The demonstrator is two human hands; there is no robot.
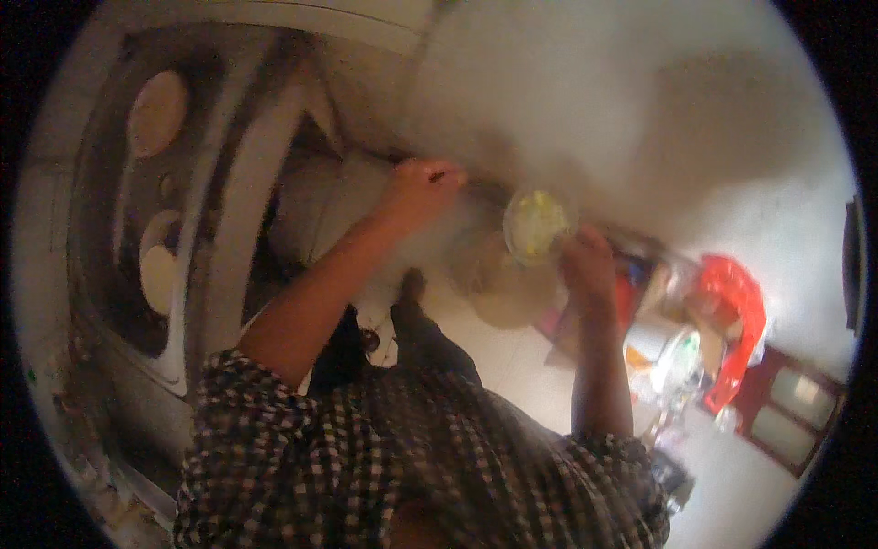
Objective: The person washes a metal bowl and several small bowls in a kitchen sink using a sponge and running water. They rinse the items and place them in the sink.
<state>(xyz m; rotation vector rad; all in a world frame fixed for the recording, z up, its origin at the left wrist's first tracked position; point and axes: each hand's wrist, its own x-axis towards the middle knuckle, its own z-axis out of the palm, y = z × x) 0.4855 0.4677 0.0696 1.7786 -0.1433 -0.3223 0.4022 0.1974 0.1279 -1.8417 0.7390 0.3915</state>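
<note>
The picture is hazy and blurred. My right hand (588, 255) grips the near right edge of a pale round bowl (537, 226) holding yellow-green pieces, too blurred to name. To the left of the bowl and apart from it, my left hand (431, 176) is held out with its fingers curled. A small dark spot shows at those fingers; whether it is a held thing or a shadow I cannot tell. Beneath the bowl, lower down, a tan round thing (511, 298) is partly hidden by it.
On the left runs a counter with a dark inset panel (154, 192), bearing a round utensil (159, 113) and a pale dish (159, 280). To the right are a red plastic bag (741, 302), a white container (675, 357) and a reddish-brown panelled piece of furniture (765, 388).
</note>
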